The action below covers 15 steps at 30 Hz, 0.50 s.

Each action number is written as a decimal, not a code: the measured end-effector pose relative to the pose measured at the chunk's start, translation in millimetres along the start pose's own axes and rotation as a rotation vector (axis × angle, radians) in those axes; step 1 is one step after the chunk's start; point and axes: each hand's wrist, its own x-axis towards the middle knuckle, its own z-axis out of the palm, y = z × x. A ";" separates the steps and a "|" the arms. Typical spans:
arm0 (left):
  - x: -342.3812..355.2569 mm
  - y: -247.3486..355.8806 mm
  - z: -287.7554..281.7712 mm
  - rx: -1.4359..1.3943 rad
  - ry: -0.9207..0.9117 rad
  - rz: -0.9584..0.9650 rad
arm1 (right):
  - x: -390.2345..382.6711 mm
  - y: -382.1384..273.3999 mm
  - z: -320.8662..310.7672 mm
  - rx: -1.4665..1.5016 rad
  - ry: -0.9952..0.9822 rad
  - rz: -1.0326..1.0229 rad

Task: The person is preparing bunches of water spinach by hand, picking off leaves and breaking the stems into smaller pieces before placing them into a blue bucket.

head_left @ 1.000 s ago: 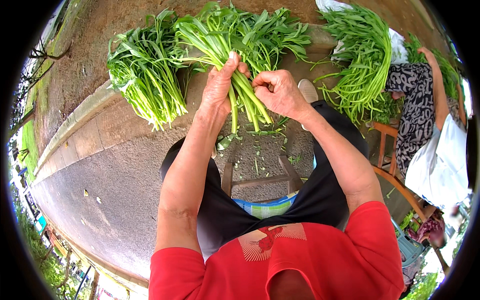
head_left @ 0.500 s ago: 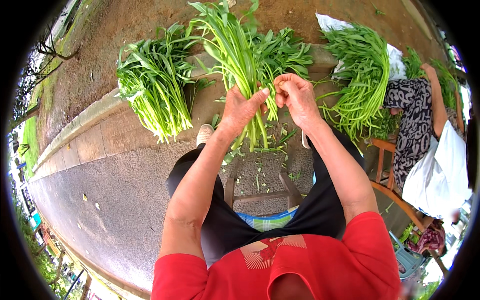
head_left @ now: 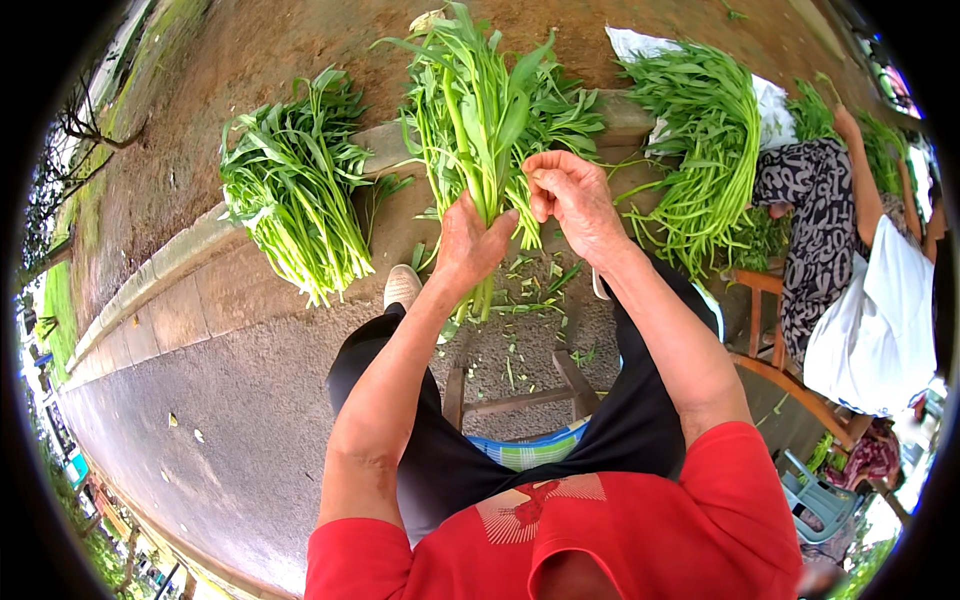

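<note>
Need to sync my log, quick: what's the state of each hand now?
Left hand: closed, holding a bunch of long pale-green stems with slender green leaves.
Right hand: fingers curled; whether it pinches anything cannot be told.

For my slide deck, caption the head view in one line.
Left hand holds a bunch of greens, right hand curled beside it, green scraps on the ground.

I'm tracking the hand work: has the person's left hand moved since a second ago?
Yes, toward the body: the left hand is now nearer the wooden crossbar than it was then.
</note>
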 end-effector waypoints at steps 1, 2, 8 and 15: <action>-0.3 -1.5 0.8 -0.014 0.001 0.008 | -0.2 -0.5 0.4 0.001 0.005 -0.004; -0.6 -4.2 2.1 -0.029 0.003 0.016 | -0.4 -1.8 1.3 0.002 0.010 -0.007; -1.0 14.9 -7.4 -0.414 -0.170 -0.266 | 0.9 -0.2 -4.5 -0.014 0.069 0.045; -3.5 16.7 -12.2 -0.716 -0.293 -0.330 | -2.6 -3.9 5.3 -0.113 0.088 -0.046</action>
